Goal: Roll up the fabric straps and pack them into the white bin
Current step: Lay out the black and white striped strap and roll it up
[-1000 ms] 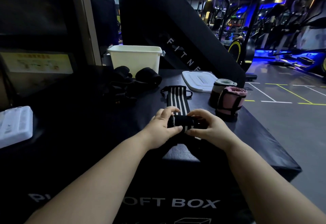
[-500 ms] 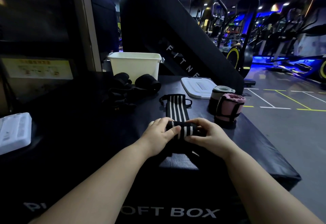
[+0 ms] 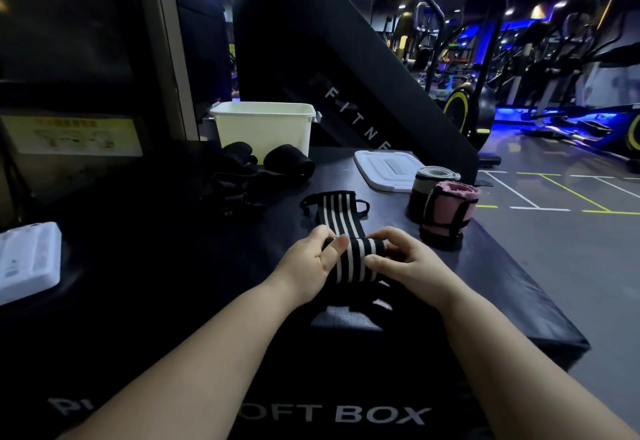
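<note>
Black-and-white striped strap (image 3: 356,261) lay half rolled on the soft box (image 3: 491,287) — the left hand (image 3: 310,266) and right hand (image 3: 407,265) each gripped an end of its roll with curled fingers — well short of the white bin (image 3: 263,130) at the far edge

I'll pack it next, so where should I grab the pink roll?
Probably wrap a hand round the curved wall of the pink roll, coming from the near right: it stands on end, and the grey roll crowds its far left side.
</note>
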The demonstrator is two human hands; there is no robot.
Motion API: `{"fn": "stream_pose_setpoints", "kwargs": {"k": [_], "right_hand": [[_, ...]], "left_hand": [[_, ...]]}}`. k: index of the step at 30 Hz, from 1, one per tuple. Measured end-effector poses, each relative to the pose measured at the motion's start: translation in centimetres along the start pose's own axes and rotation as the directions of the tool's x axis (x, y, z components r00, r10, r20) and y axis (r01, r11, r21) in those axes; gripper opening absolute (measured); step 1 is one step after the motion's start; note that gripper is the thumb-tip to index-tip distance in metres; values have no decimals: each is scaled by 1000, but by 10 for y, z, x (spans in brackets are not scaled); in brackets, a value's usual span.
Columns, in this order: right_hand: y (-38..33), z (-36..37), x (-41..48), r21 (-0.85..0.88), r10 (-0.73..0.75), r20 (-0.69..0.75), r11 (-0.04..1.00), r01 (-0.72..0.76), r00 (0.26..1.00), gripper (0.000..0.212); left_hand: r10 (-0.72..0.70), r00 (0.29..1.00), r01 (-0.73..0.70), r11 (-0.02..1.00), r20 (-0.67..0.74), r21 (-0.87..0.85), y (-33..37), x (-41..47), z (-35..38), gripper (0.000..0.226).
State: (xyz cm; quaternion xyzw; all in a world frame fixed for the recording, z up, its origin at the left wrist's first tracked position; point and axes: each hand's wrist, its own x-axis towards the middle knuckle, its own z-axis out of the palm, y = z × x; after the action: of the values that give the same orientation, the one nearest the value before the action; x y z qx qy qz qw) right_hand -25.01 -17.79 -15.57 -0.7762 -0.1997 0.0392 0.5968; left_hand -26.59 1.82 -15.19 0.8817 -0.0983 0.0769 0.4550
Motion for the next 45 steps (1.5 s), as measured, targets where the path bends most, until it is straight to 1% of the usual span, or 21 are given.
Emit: {"fn": "stream_pose_setpoints", "kwargs": {"k": [2,5,6,8,10,13,15,17,20,24,29,31,33,35,38,43,45], "right_hand": [[-1,1,-1,19,-5,0,1000,5,1000,42],[0,2,-1,7,-17,-3,1000,17,1000,41],[0,2,0,-2,-18,-9,1000,18,1000,41],[1,2,0,-12,-20,-22,1000,20,1000,42],[2,1,0,-25,-25,-35,999,24,999,41],[4,0,2,-120,-59,-65,991,51,996,27],[3,0,3,-165,-80,-82,984,65,993,24],[1,0,2,-178,-99,-85,981,83,991,25],[-3,1,-3,-135,-124,-61,984,115,990,29],[-2,1,-2,-130,-135,-67,983,126,989,24],[2,1,0,-210,-124,-84,972,104,989,16],[2,3,1,-252,-134,-101,962,105,986,14],[2,4,2,-279,-144,-119,954,106,982,13],[1,5,2,-303,-149,-132,948,103,980,12],[3,5,3,-343,-157,-146,934,99,977,11],[6,6,3,-420,-218,-177,899,127,960,12],[5,6,1,-375,-220,-175,916,142,960,15]], "left_hand": [[-15,1000,15,1000,-3,2,0,-1,0,39],[20,1000,-20,999,-7,29,-2,-2,-2,35],[36,999,-36,999,3,4,-2,-3,-3,33],[50,998,-46,994,34,-104,0,-6,-6,31],[58,998,-53,988,36,-142,0,-6,-7,27],[46,999,-44,988,13,-150,-1,-3,-6,22],[24,1000,-23,988,7,-154,-2,-1,-4,21],[8,1000,-9,991,-6,-136,-3,1,-2,21],[-5,999,2,996,-35,-90,-1,3,0,24],[-16,998,13,999,-59,-47,1,3,1,29],[2,995,3,998,-99,57,-1,3,5,32],[-9,995,16,998,-104,65,-2,3,6,32],[8,994,-3,999,-108,47,-2,2,6,28],[60,991,-63,998,-122,-21,-1,-1,3,18],[110,991,-116,991,-81,-63,-1,-4,0,11],[85,995,-89,990,-45,-109,-1,-3,0,12],[71,997,-75,990,-36,-120,-1,-2,0,14]]}}
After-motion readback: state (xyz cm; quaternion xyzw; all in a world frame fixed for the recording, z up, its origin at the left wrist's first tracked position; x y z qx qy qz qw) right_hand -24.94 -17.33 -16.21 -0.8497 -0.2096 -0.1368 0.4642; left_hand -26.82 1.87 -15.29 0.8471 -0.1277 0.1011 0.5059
